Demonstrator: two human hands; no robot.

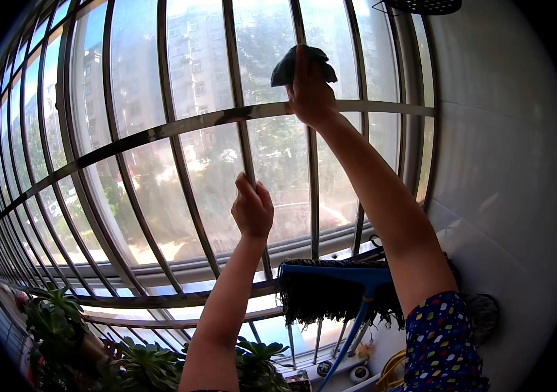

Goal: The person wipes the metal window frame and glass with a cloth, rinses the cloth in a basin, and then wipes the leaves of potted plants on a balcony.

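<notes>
My right hand (312, 95) is raised and presses a dark green cloth (286, 68) around an upright metal bar, just above the horizontal rail (200, 121) of the window grille. Lower and to the left, my left hand (253, 206) is closed around another upright bar (245, 147) of the same grille. Behind the bars stands the window glass (278, 161), hazy and streaked, with trees and buildings beyond it. Part of the cloth is hidden behind my right fingers.
A blue-framed mop (335, 270) with dark strands leans below my right forearm. Potted succulents (148, 360) line the lower left. Small pots (359, 374) and a coiled yellow hose (392, 371) are at the bottom right. A pale tiled wall (494, 147) rises on the right.
</notes>
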